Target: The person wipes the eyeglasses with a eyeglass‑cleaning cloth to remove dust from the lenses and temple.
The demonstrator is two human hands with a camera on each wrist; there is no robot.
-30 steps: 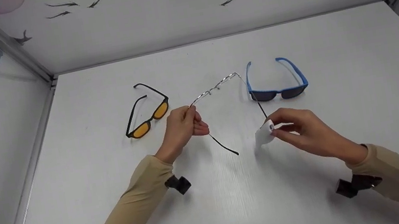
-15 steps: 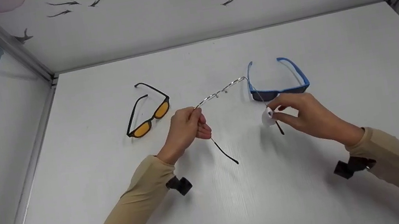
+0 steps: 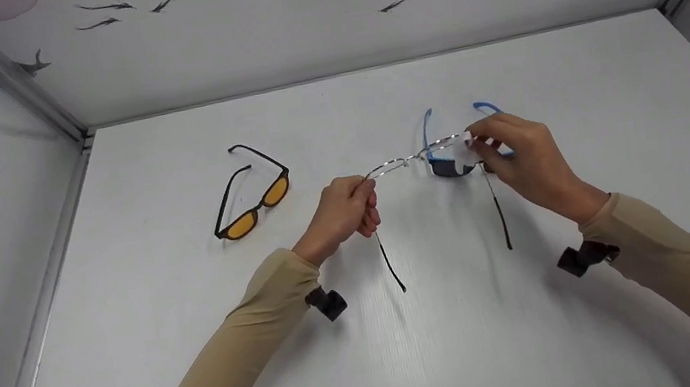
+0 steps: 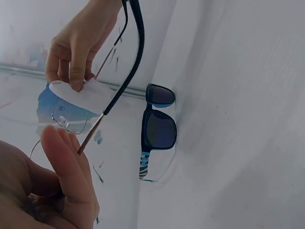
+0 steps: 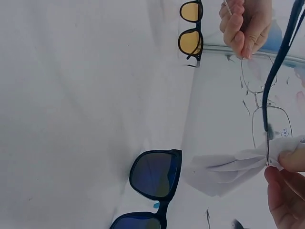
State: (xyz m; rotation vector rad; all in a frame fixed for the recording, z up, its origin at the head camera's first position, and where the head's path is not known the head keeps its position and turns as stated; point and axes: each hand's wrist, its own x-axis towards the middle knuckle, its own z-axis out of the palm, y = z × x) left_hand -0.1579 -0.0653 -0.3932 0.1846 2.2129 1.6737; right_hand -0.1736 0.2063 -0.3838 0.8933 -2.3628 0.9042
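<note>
A pair of thin silver wire-rimmed eyeglasses (image 3: 388, 167) hangs above the table, its dark-tipped temples unfolded toward me. My left hand (image 3: 342, 211) pinches the left end of the frame near the hinge. At the other end, my right hand (image 3: 532, 160) pinches a white cloth (image 3: 464, 154) folded against the frame where the right temple meets the rim. In the right wrist view the loose part of the cloth (image 5: 217, 174) spreads out from the fingertips. From the left wrist, the cloth (image 4: 86, 97) covers part of the far lens, and my right hand (image 4: 78, 45) holds it there.
Blue-framed sunglasses (image 3: 448, 167) stand behind the right hand, which partly hides them. Black-framed glasses with orange lenses (image 3: 242, 225) lie unfolded to the left. Printed walls (image 3: 264, 33) border the white table (image 3: 412, 356) at the back and left.
My right hand and the cloth have moved away from me along the right temple, from its tip to the rim. My left hand and the eyeglasses have shifted slightly right.
</note>
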